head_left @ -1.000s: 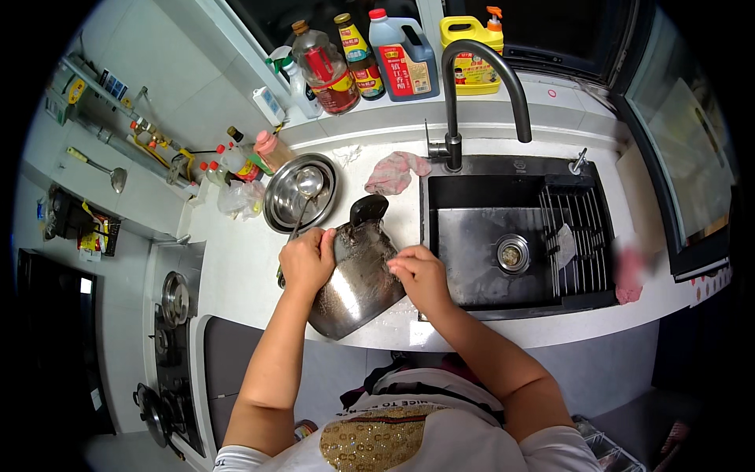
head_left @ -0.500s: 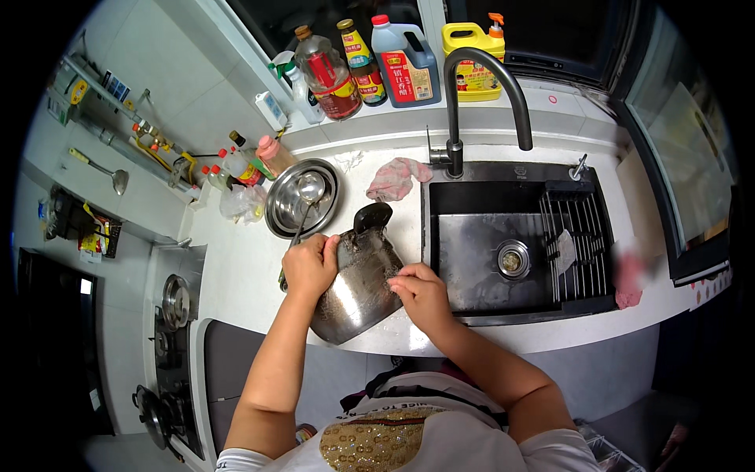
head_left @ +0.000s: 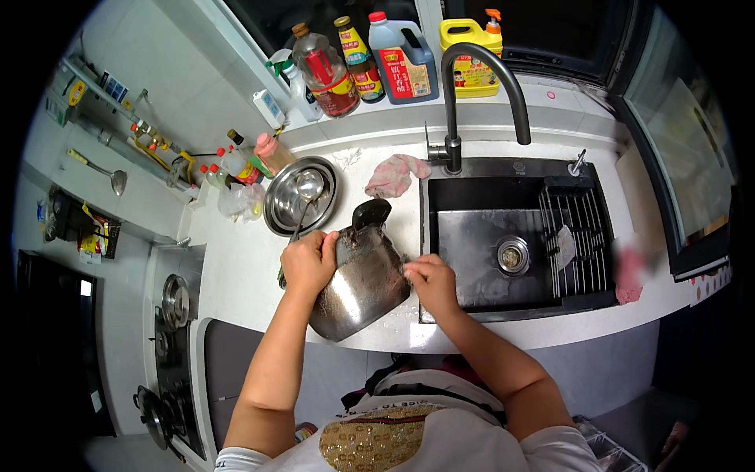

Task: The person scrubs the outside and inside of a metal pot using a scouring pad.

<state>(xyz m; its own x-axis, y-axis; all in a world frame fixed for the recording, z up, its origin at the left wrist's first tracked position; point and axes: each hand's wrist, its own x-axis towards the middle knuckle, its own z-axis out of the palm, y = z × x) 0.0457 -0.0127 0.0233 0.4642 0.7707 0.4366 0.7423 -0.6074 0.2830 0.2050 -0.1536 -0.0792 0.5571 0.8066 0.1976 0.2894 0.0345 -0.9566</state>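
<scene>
A stainless steel pot (head_left: pixel 360 283) with a black handle (head_left: pixel 370 213) is tipped on its side on the white counter, its wall wet and stained. My left hand (head_left: pixel 308 263) is closed on the pot's left edge; its grip partly hides what lies under the fingers. By the pot's right side, my right hand (head_left: pixel 432 279) pinches a small grey tuft of steel wool (head_left: pixel 406 266) against or very close to the wall. Behind my left hand stand nested steel bowls (head_left: pixel 273 200) with a ladle (head_left: pixel 310 186) lying in them.
On the right is a black sink (head_left: pixel 472 252) with a drying rack (head_left: pixel 562 244) and a tall faucet (head_left: pixel 452 110). A pink cloth (head_left: pixel 397 175) lies behind the pot. Several bottles line the sill, including a blue jug (head_left: pixel 403 63). A stove (head_left: pixel 169 370) stands at left.
My right hand has shifted slightly right and up along the pot's side with the steel wool. The left hand keeps its grip, and the pot has turned only a little.
</scene>
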